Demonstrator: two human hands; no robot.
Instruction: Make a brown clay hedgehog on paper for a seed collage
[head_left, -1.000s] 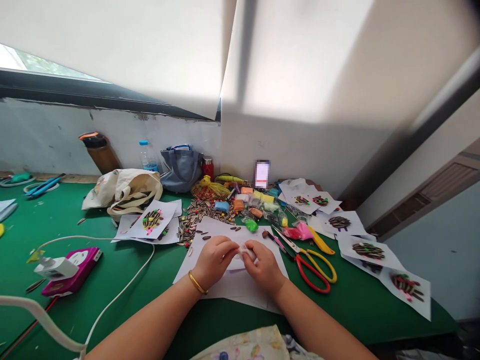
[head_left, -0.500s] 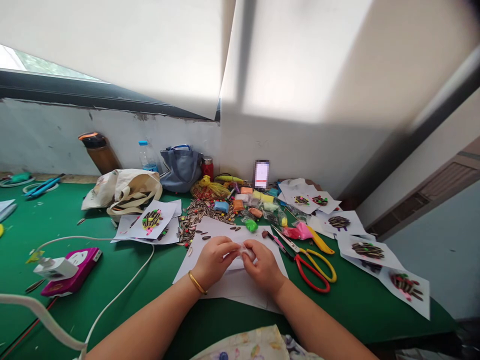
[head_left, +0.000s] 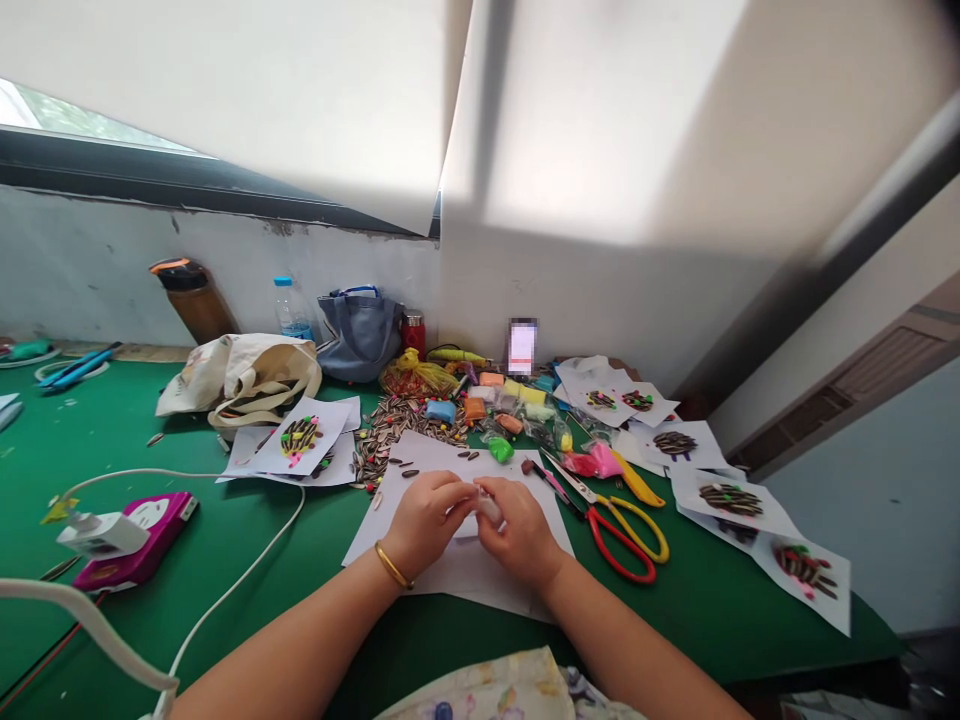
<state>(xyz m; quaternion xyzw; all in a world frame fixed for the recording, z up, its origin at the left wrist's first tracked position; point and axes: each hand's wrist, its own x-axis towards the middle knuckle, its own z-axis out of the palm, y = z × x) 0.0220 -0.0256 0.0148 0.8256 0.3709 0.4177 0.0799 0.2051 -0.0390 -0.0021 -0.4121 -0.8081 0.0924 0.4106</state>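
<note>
Between my two hands is a small whitish, see-through packet [head_left: 489, 507], mostly covered by fingers. My left hand [head_left: 429, 517], with a gold bangle at the wrist, pinches its left end. My right hand [head_left: 523, 532] has fingers closed round the right part. Both hands are above white paper [head_left: 480, 578], where a few dark striped seeds [head_left: 409, 473] lie near the upper left edge. Just beyond the paper is a green wrapped lump [head_left: 500, 449]. Scissors [head_left: 609, 520] with one red and one yellow handle lie right of my right hand, beside a dark pen [head_left: 553, 487].
Loose seeds [head_left: 390, 432] and colourful clay packs [head_left: 474, 408] are heaped at the back. Papers with seed pictures [head_left: 731, 498] line the right side; another [head_left: 301, 440] lies left. A white cable [head_left: 255, 565] runs near a purple box [head_left: 139, 545]. A phone [head_left: 522, 346] leans on the wall.
My hands stay together on the packet, with a slight shift of the right fingers, and more of the packet shows between them. The whole view has moved slightly.
</note>
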